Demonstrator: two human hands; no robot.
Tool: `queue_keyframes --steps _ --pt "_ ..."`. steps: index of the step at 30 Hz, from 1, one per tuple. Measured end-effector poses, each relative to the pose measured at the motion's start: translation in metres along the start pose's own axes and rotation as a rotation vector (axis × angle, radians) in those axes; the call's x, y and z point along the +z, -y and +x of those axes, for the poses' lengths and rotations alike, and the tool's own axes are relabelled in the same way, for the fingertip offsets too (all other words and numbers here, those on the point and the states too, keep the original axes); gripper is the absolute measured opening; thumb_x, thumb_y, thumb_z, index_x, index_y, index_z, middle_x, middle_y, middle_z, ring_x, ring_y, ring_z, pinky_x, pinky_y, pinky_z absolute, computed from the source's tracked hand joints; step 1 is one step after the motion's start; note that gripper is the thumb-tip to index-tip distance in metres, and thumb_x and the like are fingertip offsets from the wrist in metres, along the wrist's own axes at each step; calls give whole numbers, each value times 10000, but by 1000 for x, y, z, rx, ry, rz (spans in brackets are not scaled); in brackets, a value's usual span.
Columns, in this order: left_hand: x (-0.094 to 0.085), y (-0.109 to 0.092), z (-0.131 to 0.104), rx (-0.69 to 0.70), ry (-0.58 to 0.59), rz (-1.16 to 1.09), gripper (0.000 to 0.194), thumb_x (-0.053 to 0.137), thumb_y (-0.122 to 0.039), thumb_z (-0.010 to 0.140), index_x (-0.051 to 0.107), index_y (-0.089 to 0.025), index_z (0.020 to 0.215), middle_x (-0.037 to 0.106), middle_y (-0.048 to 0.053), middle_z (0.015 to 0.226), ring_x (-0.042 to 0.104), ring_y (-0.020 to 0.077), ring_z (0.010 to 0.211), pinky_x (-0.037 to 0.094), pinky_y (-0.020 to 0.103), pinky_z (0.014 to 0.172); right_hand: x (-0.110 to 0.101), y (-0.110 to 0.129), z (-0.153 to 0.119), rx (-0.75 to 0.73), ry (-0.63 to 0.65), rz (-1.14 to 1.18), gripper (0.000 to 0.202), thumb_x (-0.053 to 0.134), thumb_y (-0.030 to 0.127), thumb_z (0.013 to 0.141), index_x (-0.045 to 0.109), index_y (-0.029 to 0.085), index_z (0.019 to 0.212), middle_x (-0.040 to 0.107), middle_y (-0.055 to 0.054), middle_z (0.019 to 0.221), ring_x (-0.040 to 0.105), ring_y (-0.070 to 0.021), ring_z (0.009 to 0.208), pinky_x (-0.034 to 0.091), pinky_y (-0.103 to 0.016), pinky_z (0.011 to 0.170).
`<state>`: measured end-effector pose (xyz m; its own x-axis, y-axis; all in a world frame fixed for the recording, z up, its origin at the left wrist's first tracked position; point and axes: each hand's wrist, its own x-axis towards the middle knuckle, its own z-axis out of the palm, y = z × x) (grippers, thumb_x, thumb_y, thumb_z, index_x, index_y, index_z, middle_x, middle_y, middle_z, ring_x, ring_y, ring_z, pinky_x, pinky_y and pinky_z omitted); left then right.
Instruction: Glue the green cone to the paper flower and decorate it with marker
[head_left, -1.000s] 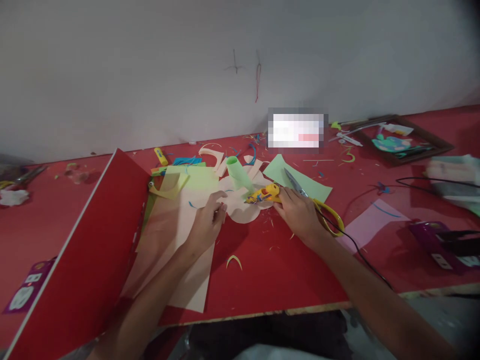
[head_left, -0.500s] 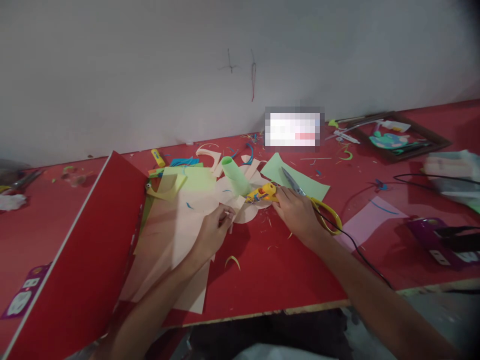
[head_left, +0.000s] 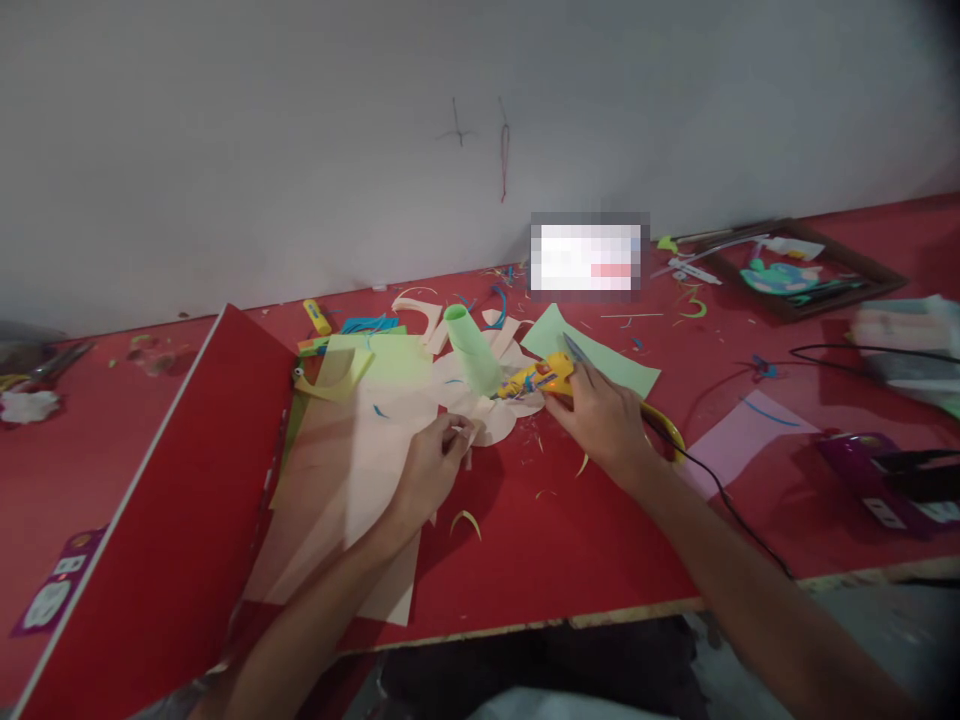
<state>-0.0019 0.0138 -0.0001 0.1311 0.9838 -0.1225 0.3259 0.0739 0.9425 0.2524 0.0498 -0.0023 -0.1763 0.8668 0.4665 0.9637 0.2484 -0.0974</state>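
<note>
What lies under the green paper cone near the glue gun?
The green paper cone rests on a cream scalloped paper cutout, which lies on the red table. Whatever is beneath the cutout is covered.

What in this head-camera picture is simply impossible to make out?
- Box by the wall: blurred out, label unreadable.
- Scissors: mostly hidden under the right hand.
- Left hand fingertips: what they pinch is too small to tell.
- Picture frame: contents too small and soft.

Both forearms reach forward, angled in toward each other. The left grip (head_left: 435, 462) sits knuckles-up with its fingertips (head_left: 463, 432) pinched together. The right grip (head_left: 604, 420) is just off to its right, palm down, fingers curled closed, wrist straight.
</note>
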Motion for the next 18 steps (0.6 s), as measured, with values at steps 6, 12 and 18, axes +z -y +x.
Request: queue_keyframes --steps 6,12,18 --pt "3 -6 -5 -52 2 7 353 567 -522 963 629 -175 991 601 -48 585 435 84 412 300 217 454 7 13 1 -78 59 4 153 586 298 1000 590 152 1048 735 -148 962 713 -281 875 435 -332 678" --pt "-12 -9 -4 -82 188 -30 450 414 -521 1038 676 -157 994 754 74 834 664 147 580 527 260 575 6 12 2 -83 94 -2 110 604 242 975 585 163 1049 739 -139 996 714 -277 879 440 -334 698" --pt "-45 -12 5 192 353 266 333 459 -237 994 718 -219 1203 793 69 1073 735 184 939 551 284 870 7 13 3 -69 96 12 107 598 224 971 588 157 1053 740 -142 992 710 -275 897 422 -325 696"
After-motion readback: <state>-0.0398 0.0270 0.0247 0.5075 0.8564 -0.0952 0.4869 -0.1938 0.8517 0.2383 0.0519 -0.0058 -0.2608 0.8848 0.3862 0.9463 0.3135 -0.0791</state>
